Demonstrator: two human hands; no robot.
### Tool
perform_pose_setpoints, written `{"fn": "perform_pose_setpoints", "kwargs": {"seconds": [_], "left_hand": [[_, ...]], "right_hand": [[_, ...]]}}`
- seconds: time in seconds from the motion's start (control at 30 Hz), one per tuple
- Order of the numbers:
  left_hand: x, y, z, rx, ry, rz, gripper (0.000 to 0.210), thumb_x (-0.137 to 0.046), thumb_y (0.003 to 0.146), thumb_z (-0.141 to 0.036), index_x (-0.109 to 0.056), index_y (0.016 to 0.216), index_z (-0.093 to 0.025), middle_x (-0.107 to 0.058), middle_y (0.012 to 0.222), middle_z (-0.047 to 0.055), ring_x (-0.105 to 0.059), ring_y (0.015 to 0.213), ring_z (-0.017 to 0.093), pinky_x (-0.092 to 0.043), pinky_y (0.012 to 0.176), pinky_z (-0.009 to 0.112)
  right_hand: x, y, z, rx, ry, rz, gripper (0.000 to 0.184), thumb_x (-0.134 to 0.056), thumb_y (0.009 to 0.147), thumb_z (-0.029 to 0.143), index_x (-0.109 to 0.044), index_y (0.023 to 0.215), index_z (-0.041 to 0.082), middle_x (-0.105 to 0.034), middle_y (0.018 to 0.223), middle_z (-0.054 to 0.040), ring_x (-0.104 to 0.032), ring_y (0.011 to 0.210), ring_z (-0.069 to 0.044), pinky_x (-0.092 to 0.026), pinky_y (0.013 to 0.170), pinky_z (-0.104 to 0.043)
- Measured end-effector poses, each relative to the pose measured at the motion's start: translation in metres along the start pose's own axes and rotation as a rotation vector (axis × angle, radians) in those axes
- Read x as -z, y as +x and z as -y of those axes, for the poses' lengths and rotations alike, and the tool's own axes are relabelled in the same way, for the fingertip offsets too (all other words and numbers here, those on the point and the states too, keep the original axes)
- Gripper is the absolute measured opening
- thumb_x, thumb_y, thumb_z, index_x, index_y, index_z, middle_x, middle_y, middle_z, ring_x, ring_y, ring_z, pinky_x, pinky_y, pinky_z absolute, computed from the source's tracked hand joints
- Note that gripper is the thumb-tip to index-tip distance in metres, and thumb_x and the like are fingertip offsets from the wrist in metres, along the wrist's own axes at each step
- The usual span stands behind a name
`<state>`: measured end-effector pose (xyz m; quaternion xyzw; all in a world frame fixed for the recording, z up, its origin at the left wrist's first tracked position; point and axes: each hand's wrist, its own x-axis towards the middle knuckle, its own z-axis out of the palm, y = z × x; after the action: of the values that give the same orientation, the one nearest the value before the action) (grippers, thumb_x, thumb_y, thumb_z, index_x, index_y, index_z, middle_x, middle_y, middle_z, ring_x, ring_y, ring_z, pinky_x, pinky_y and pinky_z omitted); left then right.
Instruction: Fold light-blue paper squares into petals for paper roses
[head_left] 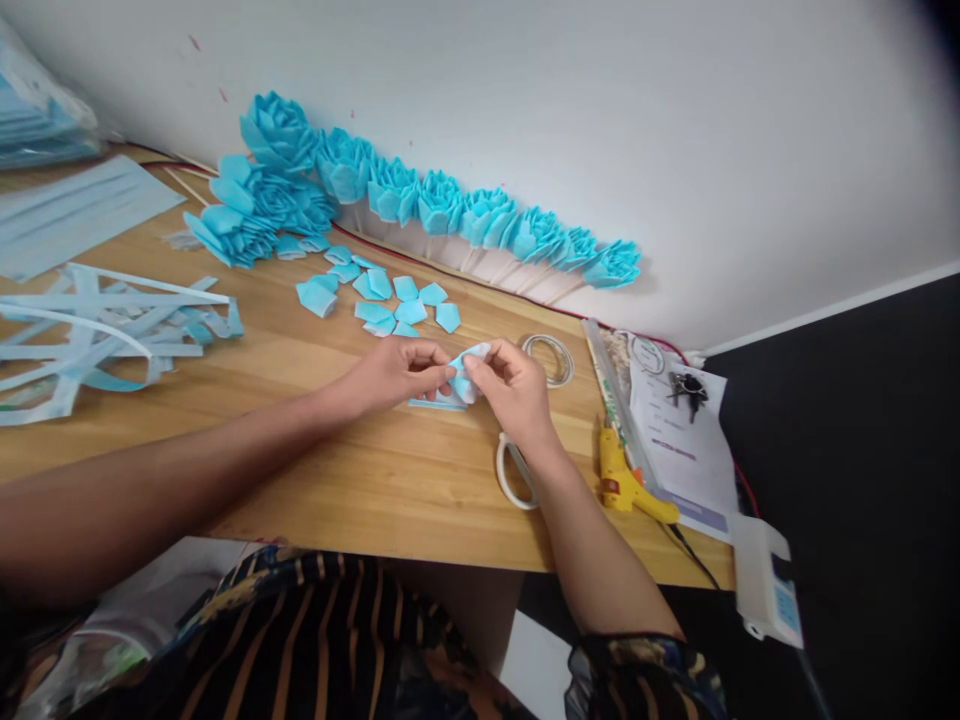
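Tabletop (412, 490), pale wood; clock bearings taken from the meeting point of the two hands.

Row of blue flowers (441, 203), on thin sticks, along a white wall (675, 120), from eleven o'clock round to two; further blooms piled at the ten-thirty end.

Heap of pale strips (150, 300), tangled, at nine o'clock.

Pleated sheet (82, 215), light blue, flat, at ten o'clock.

Printed paper (682, 460), between three and four o'clock.

Left hand (397, 372), close in at nine o'clock; grip narrow, pinched on a folded blue piece (460, 383).

Right hand (517, 390), close in at three o'clock; grip likewise narrow, thumb on the same piece.

Glue gun (616, 475), yellow, at four o'clock, beside the paper.

White rolls, two: upper roll (568, 372) at three o'clock; lower roll (501, 470) at five, partly covered by the right wrist.

Folded blue piece, crumpled, at dial centre, between both sets of fingertips, over the tabletop; flat blue strip (435, 404) below at eight o'clock.

Keys (696, 400), on the paper, at three o'clock.

Cut petals (411, 311), blue, scattered loose, between ten and eleven o'clock.
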<state>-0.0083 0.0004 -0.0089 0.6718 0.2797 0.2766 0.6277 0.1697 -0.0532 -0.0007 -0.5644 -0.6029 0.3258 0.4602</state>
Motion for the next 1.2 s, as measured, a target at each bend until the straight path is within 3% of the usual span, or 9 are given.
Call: {"fn": "perform_pose_setpoints", "kwargs": {"seconds": [0.23,0.53,0.77,1.2], "left_hand": [[0.0037,0.0021,0.0022,0.015,-0.025,-0.065,0.023,-0.063,0.082,-0.034,-0.065,0.072,-0.014,-0.068,0.067,0.002,-0.057,0.056,0.009,-0.046,0.054,0.019],[0.0043,0.0016,-0.0005,-0.03,-0.138,-0.151,0.024,-0.067,0.081,-0.035,-0.065,0.071,-0.013,-0.068,0.066,0.002,-0.057,0.055,0.008,-0.048,0.056,0.021],[0.0048,0.0028,0.0027,-0.011,-0.109,-0.116,0.026,-0.066,0.082,-0.036,-0.067,0.071,-0.013,-0.068,0.065,0.002,-0.057,0.055,0.008,-0.047,0.055,0.019],[0.0047,0.0013,-0.0018,0.015,-0.083,-0.126,0.029,-0.063,0.084,-0.037,-0.068,0.07,-0.013,-0.067,0.063,0.002,-0.056,0.054,0.009,-0.048,0.055,0.02]], "right_hand": [[0.0015,-0.002,0.0053,0.07,0.087,-0.083,0.022,-0.06,0.089,0.041,-0.061,0.102,0.025,-0.065,0.084,0.0005,-0.06,0.072,-0.013,-0.05,0.066,-0.026],[0.002,-0.0023,0.0078,0.187,-0.142,-0.013,0.018,-0.066,0.083,0.034,-0.061,0.097,0.024,-0.067,0.104,-0.003,-0.062,0.1,-0.019,-0.053,0.083,-0.033],[-0.0005,-0.0003,0.0045,0.169,-0.198,-0.067,0.007,-0.062,0.084,0.026,-0.063,0.08,0.022,-0.07,0.08,0.0008,-0.065,0.077,-0.014,-0.052,0.077,-0.029],[-0.0013,-0.001,0.0053,0.118,-0.148,-0.084,0.007,-0.062,0.083,0.027,-0.063,0.08,0.021,-0.07,0.08,0.0003,-0.064,0.076,-0.014,-0.051,0.075,-0.028]]}}
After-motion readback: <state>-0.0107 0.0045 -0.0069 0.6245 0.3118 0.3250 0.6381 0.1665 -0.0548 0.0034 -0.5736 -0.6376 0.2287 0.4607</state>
